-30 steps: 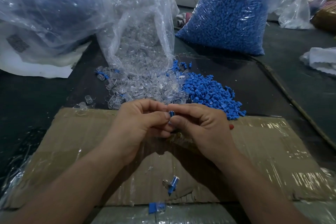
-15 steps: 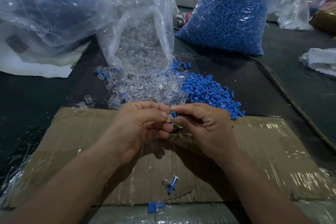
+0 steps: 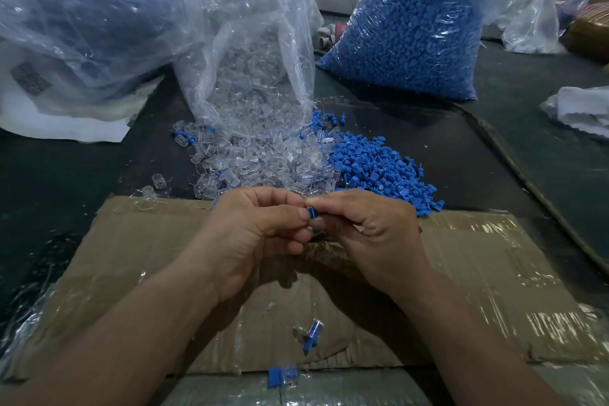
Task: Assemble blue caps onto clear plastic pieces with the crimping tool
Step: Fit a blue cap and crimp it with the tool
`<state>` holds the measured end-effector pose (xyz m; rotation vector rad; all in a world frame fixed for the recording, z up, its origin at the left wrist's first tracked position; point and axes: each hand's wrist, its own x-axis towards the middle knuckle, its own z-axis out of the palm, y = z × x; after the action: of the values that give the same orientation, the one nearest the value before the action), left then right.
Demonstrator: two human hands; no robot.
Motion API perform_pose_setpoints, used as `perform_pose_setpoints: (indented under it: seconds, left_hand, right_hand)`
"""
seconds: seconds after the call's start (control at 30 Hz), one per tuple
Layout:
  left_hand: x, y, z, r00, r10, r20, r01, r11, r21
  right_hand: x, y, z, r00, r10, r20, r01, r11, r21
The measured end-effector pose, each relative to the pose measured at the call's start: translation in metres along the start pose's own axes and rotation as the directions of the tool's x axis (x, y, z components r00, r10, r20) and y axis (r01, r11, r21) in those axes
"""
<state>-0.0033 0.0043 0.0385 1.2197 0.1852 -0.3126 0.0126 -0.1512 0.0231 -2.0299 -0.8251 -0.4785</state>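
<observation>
The big bag of blue caps (image 3: 405,36) and the bag of clear pieces (image 3: 250,76) look very full, and loose piles (image 3: 372,171) sit on the worktop (image 3: 66,175), so lots is left. The left hand (image 3: 250,234) and right hand (image 3: 372,234) pinch one blue cap (image 3: 311,212) between them, maybe onto a clear piece. Two finished pieces (image 3: 311,333) lie nearer the person.

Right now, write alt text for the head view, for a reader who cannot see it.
The left hand and right hand meet above a taped cardboard sheet, pinching a small blue cap between them. Behind them clear pieces spill from an open bag beside a pile of blue caps; one capped piece lies on the cardboard nearer the viewer.
</observation>
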Motion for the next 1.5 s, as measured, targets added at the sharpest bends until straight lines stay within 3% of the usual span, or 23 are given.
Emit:
perform_pose_setpoints:
  seconds: [0.3,0.4,0.53,0.63,0.73,0.87,0.97,1.17,1.5]
  left_hand:
    - [0.001,-0.003,0.000,0.999,0.033,-0.015,-0.033,0.999,0.029]
    - [0.003,-0.003,-0.001,0.999,0.039,-0.018,-0.039,0.999,0.024]
    - [0.006,-0.001,-0.004,0.996,0.055,-0.063,-0.058,0.997,-0.052]
    - [0.008,-0.001,-0.008,0.995,0.063,-0.083,-0.068,0.996,-0.058]
    - [0.010,-0.002,-0.011,0.995,0.055,-0.082,-0.059,0.997,-0.048]
    - [0.011,-0.004,-0.013,0.996,0.054,-0.072,-0.057,0.997,-0.042]
    - [0.011,-0.004,-0.014,0.996,0.060,-0.073,-0.064,0.997,-0.046]
    - [0.011,-0.003,-0.013,0.995,0.066,-0.071,-0.071,0.995,-0.064]
    - [0.013,-0.004,-0.015,0.969,0.221,-0.107,-0.229,0.971,-0.073]
  right_hand:
    - [0.000,-0.001,-0.001,0.999,0.007,0.033,-0.007,1.000,-0.018]
    - [0.003,-0.002,-0.010,0.984,0.140,0.112,-0.134,0.989,-0.060]
    - [0.005,0.001,-0.033,0.866,0.451,0.216,-0.428,0.892,-0.147]
    - [0.006,0.005,-0.045,0.759,0.564,0.327,-0.493,0.825,-0.278]
    - [0.006,0.007,-0.049,0.668,0.589,0.455,-0.447,0.807,-0.387]
    - [0.000,0.009,-0.047,0.619,0.536,0.575,-0.273,0.832,-0.483]
    - [-0.002,0.010,-0.043,0.624,0.524,0.579,-0.167,0.814,-0.556]
    - [0.003,0.007,-0.042,0.676,0.522,0.520,-0.179,0.801,-0.571]
    - [0.003,0.006,-0.036,0.755,0.509,0.413,-0.130,0.734,-0.667]
